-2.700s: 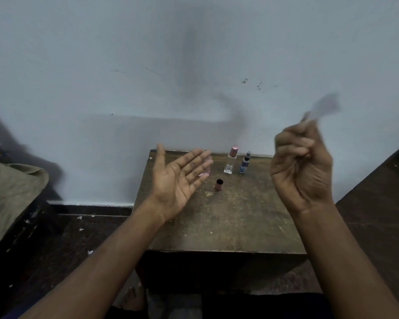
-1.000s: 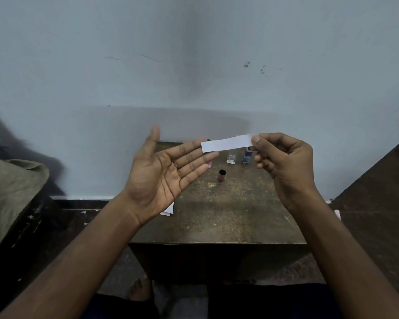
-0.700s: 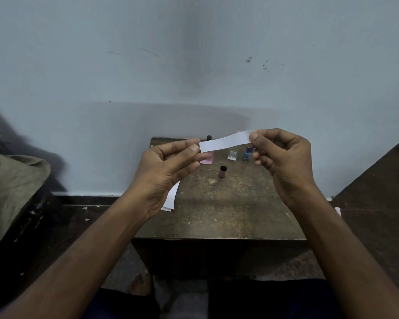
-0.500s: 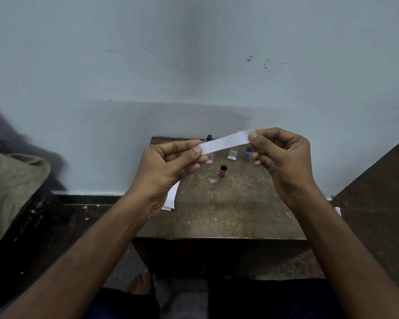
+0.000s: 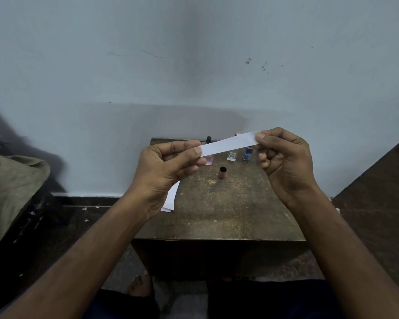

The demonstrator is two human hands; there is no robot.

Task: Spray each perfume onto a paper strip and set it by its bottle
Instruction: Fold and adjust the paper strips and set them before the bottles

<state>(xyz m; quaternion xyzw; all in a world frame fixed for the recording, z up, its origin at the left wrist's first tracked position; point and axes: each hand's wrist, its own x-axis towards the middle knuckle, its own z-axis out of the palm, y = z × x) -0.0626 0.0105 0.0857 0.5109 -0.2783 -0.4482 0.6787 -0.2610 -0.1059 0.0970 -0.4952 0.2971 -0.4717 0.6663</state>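
Both hands hold one white strip [image 5: 229, 144] in the air over the table [image 5: 217, 210]: the left hand [image 5: 168, 171] pinches its lower end, the right hand [image 5: 283, 162] its higher end. Behind it, by the pale blue wall [image 5: 194, 65], stand a pink bottle [image 5: 209, 159], a clear bottle [image 5: 231, 156] and a blue bottle [image 5: 247, 153]. A cap [image 5: 222, 172] stands nearer. More strips [image 5: 171, 199] lie under the left wrist. The floor [image 5: 378, 192] is dark.

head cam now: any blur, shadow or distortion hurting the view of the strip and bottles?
Head view: paper strip sharp, pinched between left hand and right hand, no motion blur; room dim, a soft dark shadow runs down the wall; bottles small and partly hidden behind the strip; wide-angle lens bows the edges; no glare on the table.
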